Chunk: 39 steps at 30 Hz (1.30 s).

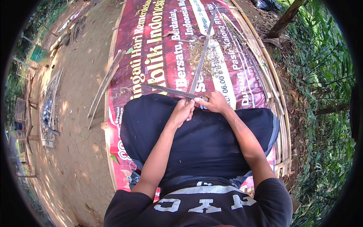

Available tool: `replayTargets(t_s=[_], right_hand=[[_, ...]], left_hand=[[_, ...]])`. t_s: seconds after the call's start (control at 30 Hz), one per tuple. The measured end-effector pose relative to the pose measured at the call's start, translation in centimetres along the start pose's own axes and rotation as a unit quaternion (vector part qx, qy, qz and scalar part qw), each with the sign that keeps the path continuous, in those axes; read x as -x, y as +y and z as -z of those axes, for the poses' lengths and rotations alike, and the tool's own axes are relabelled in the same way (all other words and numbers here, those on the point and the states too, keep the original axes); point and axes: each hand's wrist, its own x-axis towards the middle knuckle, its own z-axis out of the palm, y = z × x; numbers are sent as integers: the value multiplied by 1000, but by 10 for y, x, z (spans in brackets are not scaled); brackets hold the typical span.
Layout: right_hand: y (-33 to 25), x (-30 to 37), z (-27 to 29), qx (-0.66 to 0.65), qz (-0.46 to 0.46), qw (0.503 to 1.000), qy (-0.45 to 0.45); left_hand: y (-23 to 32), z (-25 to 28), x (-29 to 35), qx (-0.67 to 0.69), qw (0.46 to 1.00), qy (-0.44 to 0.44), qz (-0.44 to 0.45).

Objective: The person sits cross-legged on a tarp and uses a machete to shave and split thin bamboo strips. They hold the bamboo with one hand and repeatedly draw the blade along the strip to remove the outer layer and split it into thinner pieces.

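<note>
Over my lap, my left hand (182, 114) is closed around the near end of a long, thin bamboo strip (200, 60). The strip stretches away from me, narrowing toward its far end. My right hand (216, 101) grips the handle of a long-bladed knife (166, 89), whose blade points left and crosses the strip just beyond my left fingers. Both hands are close together, with the right thumb near the crossing. Pale shavings (206, 62) lie scattered under and around the strip.
I sit on a bamboo platform covered by a red printed banner (147, 49). Split bamboo lengths (261, 60) lie along its right side; more strips (104, 84) lean over the left edge. Dirt ground (81, 151) spreads left, green plants (325, 113) grow right, and a tree trunk (285, 20) stands far right.
</note>
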Motion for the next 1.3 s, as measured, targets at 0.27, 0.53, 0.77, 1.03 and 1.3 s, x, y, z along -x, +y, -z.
replayTargets(t_s=[0.27, 0.53, 0.77, 1.03, 1.3], right_hand=[[-8, 1, -2, 12, 4, 999, -45], [19, -5, -16, 23, 54, 998, -32], [28, -10, -13, 42, 69, 997, -21], [62, -23, -11, 112, -26, 992, 52], [191, -2, 42, 79, -145, 917, 363]], left_hand=[[-1, -7, 1, -433, 867, 110, -221], [-8, -11, 5, -478, 846, 133, -194], [-4, -10, 4, -502, 835, 132, -181], [4, -4, 4, -482, 838, 161, -198], [-3, -9, 1, -411, 880, 152, -183]])
